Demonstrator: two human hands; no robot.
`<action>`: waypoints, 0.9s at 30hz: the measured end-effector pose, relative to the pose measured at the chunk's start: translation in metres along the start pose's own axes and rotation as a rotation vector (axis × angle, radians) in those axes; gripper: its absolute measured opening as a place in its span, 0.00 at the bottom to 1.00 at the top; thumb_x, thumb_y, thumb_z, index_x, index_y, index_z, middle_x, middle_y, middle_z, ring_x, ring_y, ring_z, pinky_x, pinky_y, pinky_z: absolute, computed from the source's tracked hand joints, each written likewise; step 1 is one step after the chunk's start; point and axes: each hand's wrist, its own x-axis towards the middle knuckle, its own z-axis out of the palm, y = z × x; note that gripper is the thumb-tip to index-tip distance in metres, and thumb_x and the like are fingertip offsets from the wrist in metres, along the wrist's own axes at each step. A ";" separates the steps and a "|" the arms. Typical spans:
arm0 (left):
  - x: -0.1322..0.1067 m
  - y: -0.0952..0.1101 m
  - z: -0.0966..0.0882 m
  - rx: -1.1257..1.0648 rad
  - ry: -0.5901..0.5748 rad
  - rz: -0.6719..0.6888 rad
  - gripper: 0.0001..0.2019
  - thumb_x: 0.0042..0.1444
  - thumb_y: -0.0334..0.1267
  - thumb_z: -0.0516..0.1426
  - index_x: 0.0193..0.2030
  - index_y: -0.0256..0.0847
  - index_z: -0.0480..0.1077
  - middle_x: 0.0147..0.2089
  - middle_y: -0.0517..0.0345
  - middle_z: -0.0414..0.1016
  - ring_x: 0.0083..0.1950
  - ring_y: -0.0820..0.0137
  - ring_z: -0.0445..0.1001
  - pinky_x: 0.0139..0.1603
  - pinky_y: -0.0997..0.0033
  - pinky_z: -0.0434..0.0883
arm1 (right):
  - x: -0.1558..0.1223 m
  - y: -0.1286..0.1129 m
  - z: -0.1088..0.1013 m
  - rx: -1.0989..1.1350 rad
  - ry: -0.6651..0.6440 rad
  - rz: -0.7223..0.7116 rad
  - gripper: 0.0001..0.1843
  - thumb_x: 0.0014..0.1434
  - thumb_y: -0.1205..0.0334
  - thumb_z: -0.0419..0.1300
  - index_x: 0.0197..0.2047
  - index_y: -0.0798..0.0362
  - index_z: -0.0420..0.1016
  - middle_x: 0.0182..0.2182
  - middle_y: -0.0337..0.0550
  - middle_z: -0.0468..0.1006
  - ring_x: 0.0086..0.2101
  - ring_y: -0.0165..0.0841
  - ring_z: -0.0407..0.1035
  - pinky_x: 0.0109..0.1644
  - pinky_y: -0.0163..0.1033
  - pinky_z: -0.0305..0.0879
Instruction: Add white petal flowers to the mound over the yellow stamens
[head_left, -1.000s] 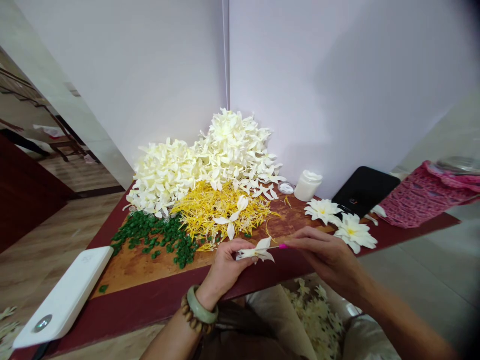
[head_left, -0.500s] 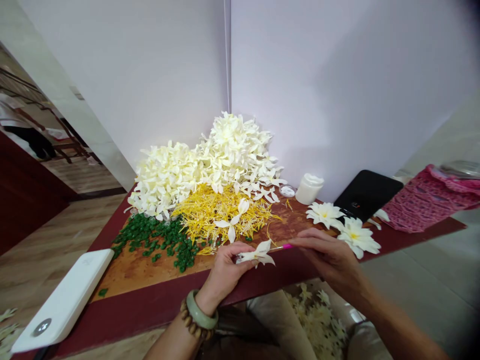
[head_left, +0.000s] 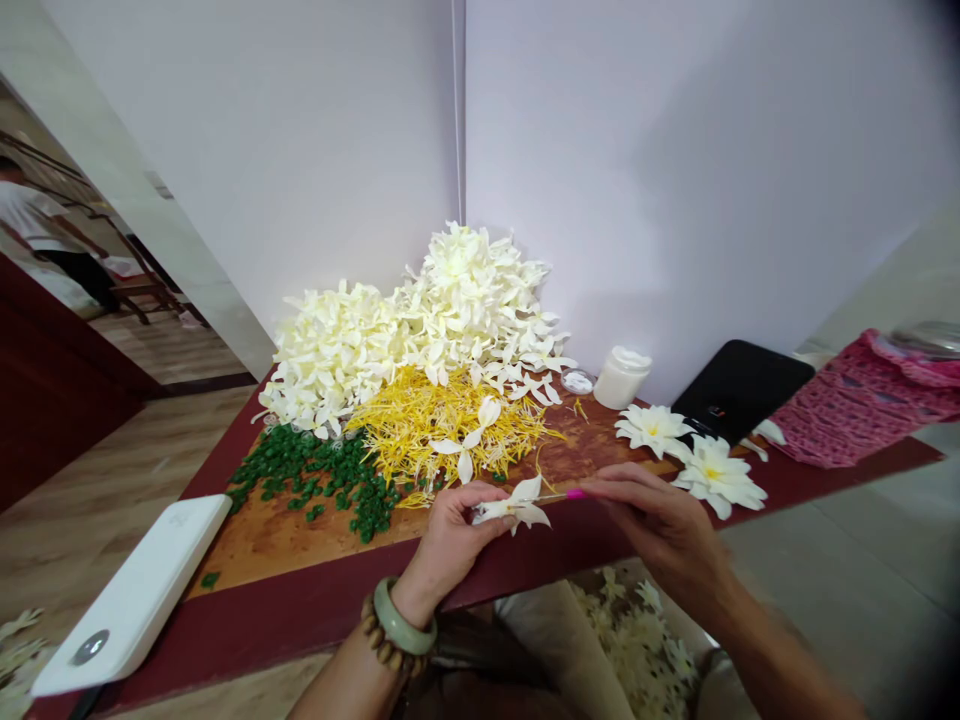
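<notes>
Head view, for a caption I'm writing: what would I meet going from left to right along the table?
White slab-shaped device, green pieces, left hand, held white flower, pink-handled tool, white jar, black flat device, pink openwork pouch.

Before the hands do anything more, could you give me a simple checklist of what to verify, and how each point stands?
1. White flower in the left hand's grip: ok, pinched between thumb and fingers.
2. Pink-handled tool in the right hand's grip: ok, pointed toward the flower.
3. Tool tip touching the flower: cannot tell; it blends in with the petals.
4. Green pieces all gathered together: not ok; one lone piece lies apart, near the white device.
5. White jar clear of both hands: ok, it stands farther back, by the wall.
</notes>
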 end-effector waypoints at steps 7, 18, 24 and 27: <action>0.000 0.000 -0.003 -0.076 0.021 -0.096 0.10 0.38 0.38 0.63 0.30 0.36 0.75 0.29 0.56 0.74 0.30 0.72 0.68 0.32 0.75 0.64 | -0.008 0.000 0.013 0.000 0.053 -0.001 0.13 0.56 0.72 0.52 0.40 0.49 0.74 0.35 0.44 0.73 0.35 0.31 0.69 0.38 0.33 0.66; 0.001 -0.001 -0.005 -0.143 0.018 -0.143 0.11 0.38 0.38 0.63 0.31 0.36 0.75 0.31 0.55 0.75 0.32 0.71 0.68 0.36 0.73 0.64 | -0.011 -0.001 0.022 -0.022 0.133 -0.065 0.16 0.55 0.75 0.52 0.42 0.49 0.73 0.36 0.43 0.72 0.35 0.29 0.69 0.39 0.33 0.65; 0.001 0.002 -0.004 -0.163 0.012 -0.144 0.10 0.38 0.37 0.63 0.30 0.36 0.76 0.31 0.56 0.74 0.33 0.72 0.67 0.36 0.74 0.63 | -0.012 -0.001 0.024 -0.050 0.144 -0.084 0.16 0.54 0.75 0.52 0.42 0.49 0.73 0.36 0.43 0.72 0.36 0.30 0.68 0.40 0.33 0.65; 0.001 0.003 -0.004 -0.176 0.003 -0.151 0.10 0.38 0.37 0.63 0.30 0.36 0.76 0.30 0.56 0.74 0.32 0.72 0.66 0.36 0.75 0.62 | -0.013 -0.001 0.025 -0.047 0.125 -0.092 0.17 0.54 0.76 0.52 0.42 0.49 0.72 0.36 0.43 0.72 0.36 0.29 0.68 0.40 0.32 0.64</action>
